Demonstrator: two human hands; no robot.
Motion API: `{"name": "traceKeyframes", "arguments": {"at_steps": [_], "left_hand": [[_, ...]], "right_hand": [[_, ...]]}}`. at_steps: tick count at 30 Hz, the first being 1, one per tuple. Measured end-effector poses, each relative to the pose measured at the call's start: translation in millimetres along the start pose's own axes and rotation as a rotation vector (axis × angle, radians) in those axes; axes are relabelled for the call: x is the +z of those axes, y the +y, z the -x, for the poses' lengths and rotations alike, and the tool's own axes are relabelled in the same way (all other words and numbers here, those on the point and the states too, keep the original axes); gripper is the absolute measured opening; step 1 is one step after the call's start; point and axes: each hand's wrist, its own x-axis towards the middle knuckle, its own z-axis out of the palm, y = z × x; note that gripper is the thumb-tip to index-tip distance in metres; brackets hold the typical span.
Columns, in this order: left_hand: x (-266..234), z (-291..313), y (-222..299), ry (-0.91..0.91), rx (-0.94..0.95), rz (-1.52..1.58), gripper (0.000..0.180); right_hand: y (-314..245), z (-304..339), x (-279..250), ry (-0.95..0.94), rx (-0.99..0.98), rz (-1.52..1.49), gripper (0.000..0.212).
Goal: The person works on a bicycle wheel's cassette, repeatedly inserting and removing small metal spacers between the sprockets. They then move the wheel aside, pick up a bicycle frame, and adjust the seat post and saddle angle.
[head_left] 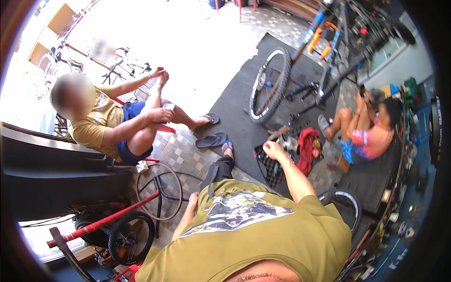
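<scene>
My right hand (274, 150) reaches forward over a dark checkered crate (277, 174) of workshop bits. Its fingers are curled closed, and what they hold, if anything, is hidden. Just beyond the fist shows a brown, handle-like piece (280, 132); I cannot tell whether the hand touches it. A red cloth (307, 149) is draped at the crate's right side. Down beside my thigh hangs my left hand (192, 201), partly covered by my green shirt, its fingers too small and hidden to read.
A mountain bike with a knobbly front wheel (282, 84) stands on a black mat (235, 98). One person (108, 113) sits at left, another (371, 131) crouches at right. A red frame tube (112, 216), bare rim (178, 188) and loose wheel (134, 237) are at lower left.
</scene>
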Motion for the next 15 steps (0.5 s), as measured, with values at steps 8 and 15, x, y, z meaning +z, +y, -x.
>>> {"name": "traceKeyframes", "arguments": {"at_steps": [8, 15], "left_hand": [[-163.7, -184.8, 237.2, -0.353, -0.307, 0.194, 0.031], [-256.3, -289.2, 371.0, -0.841, -0.260, -0.098, 0.028]], "right_hand": [[-85.7, -132.1, -89.7, -0.288, 0.384, -0.150, 0.025], [-71.2, -270.0, -136.5, -0.498, 0.068, -0.103, 0.030]]}}
